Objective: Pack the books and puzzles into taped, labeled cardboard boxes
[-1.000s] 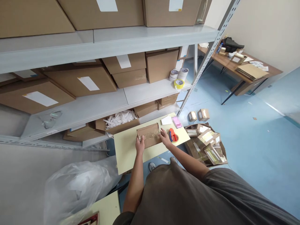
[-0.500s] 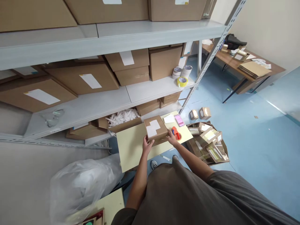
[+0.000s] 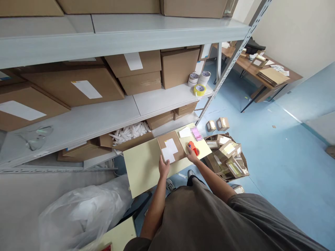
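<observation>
The labelled box (image 3: 179, 145) is over the pale table (image 3: 141, 170), apparently being positioned; moving it next calls for both hands. The left hand (image 3: 164, 168) clasps its near left corner; the right hand (image 3: 192, 155) is at its right edge, grip unclear.

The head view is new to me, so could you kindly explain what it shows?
There is no machine here: a person works with two bare hands, and a camera worn on the head looks forward and down. On the pale yellow table lie a cardboard box with white labels, white paper and an orange tape dispenser. The left hand touches the box's near left corner; the right hand is by its right edge, its contact unclear.
</observation>
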The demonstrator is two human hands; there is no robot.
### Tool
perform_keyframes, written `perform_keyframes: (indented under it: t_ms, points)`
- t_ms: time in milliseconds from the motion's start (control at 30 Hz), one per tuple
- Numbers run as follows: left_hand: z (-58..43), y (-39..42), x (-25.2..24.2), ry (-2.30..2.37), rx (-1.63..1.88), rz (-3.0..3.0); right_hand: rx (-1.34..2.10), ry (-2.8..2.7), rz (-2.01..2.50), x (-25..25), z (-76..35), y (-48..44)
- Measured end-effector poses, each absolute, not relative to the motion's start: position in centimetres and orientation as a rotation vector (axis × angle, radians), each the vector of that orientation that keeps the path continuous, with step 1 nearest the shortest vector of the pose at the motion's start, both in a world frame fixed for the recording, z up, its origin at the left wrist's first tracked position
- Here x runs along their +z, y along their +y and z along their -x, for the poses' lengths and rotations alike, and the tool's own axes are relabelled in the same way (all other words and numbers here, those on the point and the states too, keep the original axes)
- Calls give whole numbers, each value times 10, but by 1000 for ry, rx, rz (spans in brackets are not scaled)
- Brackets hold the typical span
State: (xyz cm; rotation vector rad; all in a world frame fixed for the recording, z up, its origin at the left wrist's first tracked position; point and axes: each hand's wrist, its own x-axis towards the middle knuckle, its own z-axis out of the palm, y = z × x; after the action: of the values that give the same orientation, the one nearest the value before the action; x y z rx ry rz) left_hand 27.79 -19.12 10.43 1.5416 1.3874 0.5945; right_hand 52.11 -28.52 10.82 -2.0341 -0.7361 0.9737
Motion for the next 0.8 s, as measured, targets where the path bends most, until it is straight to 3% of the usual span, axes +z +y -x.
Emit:
perform_keyframes:
  t_ms: [167, 333, 567, 800]
  points:
    - [-330, -165, 146, 1469, 795, -1670, 788, -859, 2107, 128, -580, -268]
    - [-432, -127, 171, 1215, 692, -1715, 801, -965, 2111, 122, -639, -237]
    - [-553, -72, 121, 1408, 93, -1608, 1035, -1026, 2175, 74, -682, -189]
    - [-579, -58, 65, 1651, 34, -1457, 1148, -1059, 2087, 26, -690, -171]
